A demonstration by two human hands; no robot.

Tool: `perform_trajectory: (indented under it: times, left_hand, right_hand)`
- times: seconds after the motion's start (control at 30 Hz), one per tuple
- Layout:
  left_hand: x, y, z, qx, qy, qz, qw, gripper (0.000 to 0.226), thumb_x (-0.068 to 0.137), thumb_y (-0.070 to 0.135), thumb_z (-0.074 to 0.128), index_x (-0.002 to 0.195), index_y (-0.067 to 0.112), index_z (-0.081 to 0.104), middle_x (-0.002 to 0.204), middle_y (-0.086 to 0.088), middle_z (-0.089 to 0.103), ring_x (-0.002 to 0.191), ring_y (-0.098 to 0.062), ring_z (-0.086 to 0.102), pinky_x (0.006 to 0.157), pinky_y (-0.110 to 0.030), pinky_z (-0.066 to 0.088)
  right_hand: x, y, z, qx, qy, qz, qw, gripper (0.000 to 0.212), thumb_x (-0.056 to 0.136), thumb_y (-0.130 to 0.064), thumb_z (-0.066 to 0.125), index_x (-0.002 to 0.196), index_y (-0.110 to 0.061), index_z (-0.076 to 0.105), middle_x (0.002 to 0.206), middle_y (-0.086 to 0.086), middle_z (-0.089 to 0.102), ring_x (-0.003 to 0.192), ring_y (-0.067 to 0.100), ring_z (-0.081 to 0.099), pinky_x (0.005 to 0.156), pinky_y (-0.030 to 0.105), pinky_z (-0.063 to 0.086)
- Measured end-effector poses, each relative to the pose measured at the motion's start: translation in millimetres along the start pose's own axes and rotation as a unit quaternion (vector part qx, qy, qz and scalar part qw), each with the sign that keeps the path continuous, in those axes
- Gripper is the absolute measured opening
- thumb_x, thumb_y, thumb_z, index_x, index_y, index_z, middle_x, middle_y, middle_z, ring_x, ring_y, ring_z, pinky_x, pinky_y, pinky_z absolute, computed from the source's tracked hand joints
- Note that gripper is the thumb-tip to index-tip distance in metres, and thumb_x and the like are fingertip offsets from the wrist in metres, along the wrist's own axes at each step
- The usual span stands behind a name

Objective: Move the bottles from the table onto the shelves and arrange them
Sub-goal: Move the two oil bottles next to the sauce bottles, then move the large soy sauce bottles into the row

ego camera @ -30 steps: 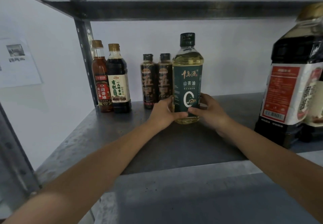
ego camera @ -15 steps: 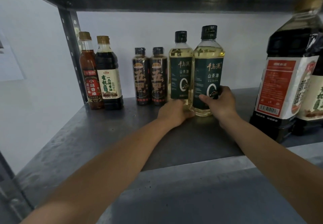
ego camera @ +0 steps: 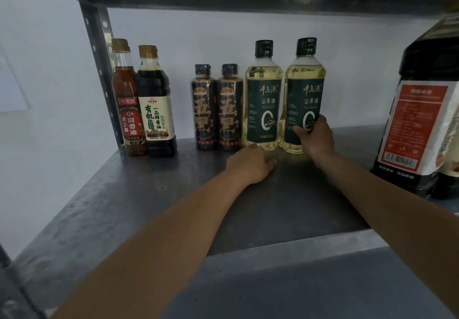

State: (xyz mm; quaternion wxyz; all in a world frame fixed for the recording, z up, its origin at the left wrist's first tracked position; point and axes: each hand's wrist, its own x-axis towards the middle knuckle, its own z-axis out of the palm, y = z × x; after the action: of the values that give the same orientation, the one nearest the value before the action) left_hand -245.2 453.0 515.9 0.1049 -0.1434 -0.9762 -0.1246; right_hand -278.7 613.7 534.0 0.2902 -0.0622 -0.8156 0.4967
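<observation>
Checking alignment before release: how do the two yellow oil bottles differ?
The right hand grips the right oil bottle low on its label; no hand grips the left oil bottle. The left oil bottle stands beside the small dark bottles; the right oil bottle has bare shelf to its right. Both upright, same green labels.

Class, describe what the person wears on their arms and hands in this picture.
Nothing shows: the left forearm and right forearm are bare, no sleeves in view. The left hand and right hand carry no gloves, rings, watch or bracelet.
</observation>
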Motion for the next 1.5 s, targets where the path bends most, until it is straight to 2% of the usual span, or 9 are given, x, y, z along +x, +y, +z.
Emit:
perform_trajectory:
  times: [0.47, 0.6, 0.8, 1.03, 1.17, 1.27, 1.37, 1.43, 1.5]
  left_hand:
    - [5, -3, -3, -0.013, -0.029, 0.024, 0.999, 0.049, 0.094, 0.049, 0.045, 0.123, 0.01, 0.052, 0.129, -0.008, 0.044, 0.122, -0.025, 0.043, 0.099, -0.045, 0.042]
    - [-3, -4, -5, -0.005, -0.038, 0.013, 0.999, 0.047, 0.095, 0.049, 0.042, 0.122, 0.013, 0.053, 0.131, -0.01, 0.043, 0.124, -0.027, 0.041, 0.101, -0.045, 0.04]
    - [-27, 2, -5, 0.015, -0.067, 0.013, 0.998, 0.049, 0.101, 0.04, 0.028, 0.139, 0.012, 0.041, 0.146, -0.015, 0.036, 0.132, -0.031, 0.036, 0.108, -0.044, 0.033]
    - [-65, 24, -10, 0.036, -0.061, 0.048, 0.996, 0.049, 0.102, 0.039, 0.028, 0.142, 0.014, 0.037, 0.148, -0.013, 0.037, 0.132, -0.029, 0.038, 0.108, -0.038, 0.033]
    - [-75, 50, -11, -0.055, -0.024, 0.103, 0.993, 0.062, 0.094, 0.051, 0.042, 0.147, 0.022, 0.027, 0.151, -0.004, 0.034, 0.135, -0.02, 0.038, 0.11, -0.04, 0.034]
    - [-82, 88, -8, -0.188, -0.023, 0.158, 0.969, 0.094, 0.075, 0.066, 0.05, 0.15, 0.03, 0.008, 0.155, 0.001, 0.026, 0.138, -0.013, 0.033, 0.112, -0.043, 0.032]
    - [-82, 132, -3, -0.302, -0.021, 0.171, 0.938, 0.105, 0.07, 0.062, 0.06, 0.151, 0.031, 0.002, 0.154, 0.004, 0.027, 0.135, -0.01, 0.036, 0.111, -0.042, 0.035]
    - [-78, 157, 1, -0.348, 0.002, 0.198, 0.916, 0.098, 0.076, 0.047, 0.069, 0.15, 0.031, 0.006, 0.152, 0.01, 0.029, 0.133, -0.006, 0.035, 0.11, -0.035, 0.034]
    - [-71, 174, 6, -0.374, 0.041, 0.204, 0.904, 0.092, 0.077, 0.038, 0.074, 0.147, 0.03, 0.014, 0.144, 0.016, 0.033, 0.129, -0.001, 0.034, 0.106, -0.026, 0.031]
  right_hand:
    - [31, 22, 27, 0.018, -0.019, -0.052, 0.998, 0.052, 0.088, -0.022, 0.063, 0.131, -0.005, 0.039, 0.13, 0.017, 0.05, 0.119, 0.031, 0.05, 0.097, 0.043, 0.044]
    - [27, 36, 27, -0.074, -0.061, 0.004, 0.995, 0.058, 0.086, -0.036, 0.061, 0.131, -0.003, 0.043, 0.132, 0.019, 0.05, 0.121, 0.034, 0.05, 0.1, 0.041, 0.043]
    - [-32, 23, -1, -0.369, -0.217, -0.096, 0.899, 0.061, 0.093, -0.056, 0.029, 0.138, -0.016, 0.041, 0.143, 0.018, 0.042, 0.125, 0.034, 0.046, 0.101, 0.041, 0.04]
    - [-114, 9, -106, -0.328, -0.349, -0.197, 0.855, 0.055, 0.099, -0.046, 0.03, 0.148, -0.021, 0.026, 0.156, -0.004, 0.024, 0.142, 0.013, 0.024, 0.112, 0.024, 0.02]
    - [-153, 39, -172, -0.181, -0.301, -0.287, 0.891, 0.042, 0.096, -0.037, 0.047, 0.137, -0.029, 0.047, 0.142, -0.018, 0.044, 0.131, -0.007, 0.035, 0.108, 0.013, 0.027]
    - [-155, 70, -199, -0.013, -0.195, -0.257, 0.946, 0.027, 0.087, -0.017, 0.063, 0.108, -0.034, 0.068, 0.111, -0.02, 0.068, 0.106, -0.004, 0.06, 0.09, 0.01, 0.044]
    - [-139, 84, -213, 0.065, -0.017, -0.193, 0.979, 0.041, 0.082, -0.005, 0.069, 0.106, -0.037, 0.062, 0.1, -0.014, 0.069, 0.089, -0.003, 0.064, 0.078, 0.01, 0.048]
    - [-121, 90, -220, 0.064, 0.064, -0.12, 0.989, 0.048, 0.081, -0.009, 0.071, 0.121, -0.024, 0.051, 0.112, -0.006, 0.061, 0.096, -0.001, 0.06, 0.083, 0.019, 0.05]
    - [-101, 94, -225, 0.037, 0.063, -0.041, 0.996, 0.069, 0.077, -0.021, 0.076, 0.135, -0.019, 0.038, 0.13, -0.002, 0.05, 0.113, 0.011, 0.053, 0.095, 0.031, 0.047]
